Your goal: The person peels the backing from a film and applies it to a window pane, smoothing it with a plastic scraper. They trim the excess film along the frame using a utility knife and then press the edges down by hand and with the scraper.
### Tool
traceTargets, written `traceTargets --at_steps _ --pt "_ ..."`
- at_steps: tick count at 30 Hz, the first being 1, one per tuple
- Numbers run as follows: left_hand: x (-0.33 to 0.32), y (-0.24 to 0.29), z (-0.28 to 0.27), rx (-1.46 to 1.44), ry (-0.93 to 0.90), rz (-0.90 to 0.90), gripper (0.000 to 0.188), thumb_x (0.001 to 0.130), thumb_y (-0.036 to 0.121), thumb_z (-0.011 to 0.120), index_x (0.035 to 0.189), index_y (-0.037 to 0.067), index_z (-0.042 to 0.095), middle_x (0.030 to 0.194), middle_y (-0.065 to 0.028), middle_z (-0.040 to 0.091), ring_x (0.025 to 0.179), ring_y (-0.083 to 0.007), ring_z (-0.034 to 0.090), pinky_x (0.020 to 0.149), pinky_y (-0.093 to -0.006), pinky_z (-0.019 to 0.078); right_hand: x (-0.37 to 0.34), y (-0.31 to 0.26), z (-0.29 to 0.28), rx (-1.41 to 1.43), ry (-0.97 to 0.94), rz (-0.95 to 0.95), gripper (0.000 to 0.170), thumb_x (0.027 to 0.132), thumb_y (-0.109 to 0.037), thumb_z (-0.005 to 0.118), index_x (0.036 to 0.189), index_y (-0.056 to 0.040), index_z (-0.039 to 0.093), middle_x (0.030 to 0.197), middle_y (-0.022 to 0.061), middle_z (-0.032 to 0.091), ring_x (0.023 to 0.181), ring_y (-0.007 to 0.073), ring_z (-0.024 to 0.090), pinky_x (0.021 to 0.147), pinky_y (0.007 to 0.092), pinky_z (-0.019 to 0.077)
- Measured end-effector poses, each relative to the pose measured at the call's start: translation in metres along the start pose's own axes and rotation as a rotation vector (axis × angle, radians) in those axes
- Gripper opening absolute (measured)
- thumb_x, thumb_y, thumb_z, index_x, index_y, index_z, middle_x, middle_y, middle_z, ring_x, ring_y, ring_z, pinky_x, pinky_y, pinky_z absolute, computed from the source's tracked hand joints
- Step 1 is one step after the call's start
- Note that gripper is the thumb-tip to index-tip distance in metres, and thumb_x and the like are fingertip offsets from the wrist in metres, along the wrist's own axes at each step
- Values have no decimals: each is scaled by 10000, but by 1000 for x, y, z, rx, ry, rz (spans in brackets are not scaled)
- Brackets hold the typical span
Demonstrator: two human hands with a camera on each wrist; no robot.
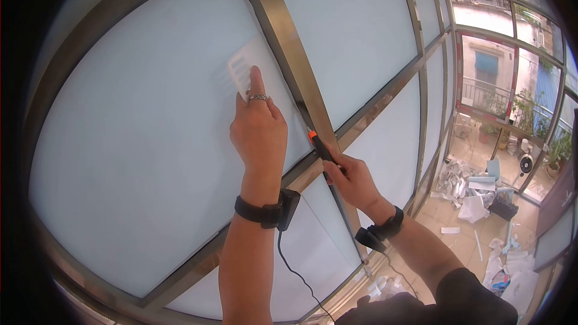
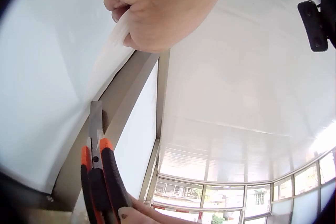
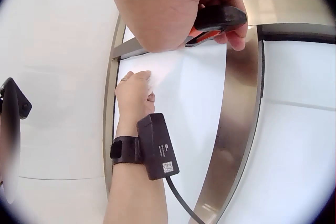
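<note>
In the head view my left hand [image 1: 259,126] holds a white slotted scraper [image 1: 236,62] against a large frosted panel [image 1: 138,126], its index finger stretched along it. My right hand [image 1: 355,185], lower and to the right, grips a black-and-orange utility knife [image 1: 321,149]. In the left wrist view the knife [image 2: 97,182] has its metal blade [image 2: 96,116] out, with the tip at the panel's edge beside the metal frame [image 2: 126,87]. The right wrist view shows the knife's black handle [image 3: 219,18] within the curled fingers; its blade is mostly hidden there.
Bronze-coloured metal bars [image 1: 289,36] divide several frosted panels. Crumpled white sheets [image 1: 472,204] and a dark box [image 1: 503,206] lie on the tiled floor at right, with a fan [image 1: 525,164] beyond. A cable [image 1: 295,271] hangs from the left wrist camera [image 1: 289,209].
</note>
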State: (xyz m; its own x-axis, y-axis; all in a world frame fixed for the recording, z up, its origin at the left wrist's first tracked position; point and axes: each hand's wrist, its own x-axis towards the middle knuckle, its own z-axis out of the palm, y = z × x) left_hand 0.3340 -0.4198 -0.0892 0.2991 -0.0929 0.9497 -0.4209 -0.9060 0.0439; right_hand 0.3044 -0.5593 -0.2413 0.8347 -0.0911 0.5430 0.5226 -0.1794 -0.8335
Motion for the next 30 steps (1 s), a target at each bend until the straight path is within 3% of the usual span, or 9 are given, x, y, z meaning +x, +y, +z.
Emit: traceTargets --at_steps 2,6,9,11,18,20,21,23,30 --pt "0 0 -1 -8 -10 -14 559 872 1 600 1422 51 511 1161 -176 690 916 -313 685 791 -383 564 -2 0 0 1 -39 -6 454 1012 -153 544 1443 -18 499 766 -10 526 673 58 536 643 218 464" --pt "0 -2 2 2 16 15 563 872 5 605 1425 55 507 1162 -176 689 914 -318 685 790 -386 563 -6 9 4 3 -17 -36 451 1013 -152 550 1437 -6 502 764 -3 531 676 59 537 638 222 467" --pt "-2 0 1 -1 -6 -10 563 879 21 606 1430 59 502 1172 -173 686 918 -320 681 788 -389 562 -7 9 4 -5 -6 -52 449 1013 -150 550 1434 1 502 761 2 531 676 64 536 632 228 467" --pt "-7 1 1 30 -46 -41 566 888 38 604 1442 68 491 1185 -166 683 929 -318 676 789 -390 562 -7 11 4 -36 36 -54 414 952 -174 601 1346 -46 582 883 187 668 702 290 667 690 343 522" --pt "-45 -3 10 22 -91 -33 593 899 58 609 1471 96 458 1198 -159 679 943 -313 674 764 -392 568 -6 16 4 -63 30 -60 414 943 -164 609 1339 -43 588 870 190 663 698 312 662 682 356 520" --pt "-58 -3 14 1 -139 -74 598 900 63 612 1475 100 451 1194 -159 679 947 -310 678 745 -390 573 -4 19 3 -70 -17 -99 448 1012 -141 550 1428 17 498 756 10 538 676 71 538 645 235 475" --pt "-65 -5 17 3 -141 -77 598 900 63 612 1475 100 451 1194 -159 679 947 -310 678 745 -390 573 -3 20 4 -70 -20 -96 448 1012 -141 550 1428 17 498 756 10 538 676 71 538 645 235 475" --pt "-77 -8 20 16 -103 -21 640 895 41 622 1494 142 421 1116 -137 661 845 -261 705 628 -343 575 -3 20 5 -24 43 -62 406 936 -150 618 1327 -40 598 834 199 664 691 301 669 678 351 524" --pt "-97 -7 21 -73 -107 -40 604 898 39 614 1476 94 445 1178 -186 673 912 -324 691 717 -387 580 -3 18 6 -18 46 -56 406 942 -154 625 1330 -36 594 793 186 657 658 244 657 661 326 521"
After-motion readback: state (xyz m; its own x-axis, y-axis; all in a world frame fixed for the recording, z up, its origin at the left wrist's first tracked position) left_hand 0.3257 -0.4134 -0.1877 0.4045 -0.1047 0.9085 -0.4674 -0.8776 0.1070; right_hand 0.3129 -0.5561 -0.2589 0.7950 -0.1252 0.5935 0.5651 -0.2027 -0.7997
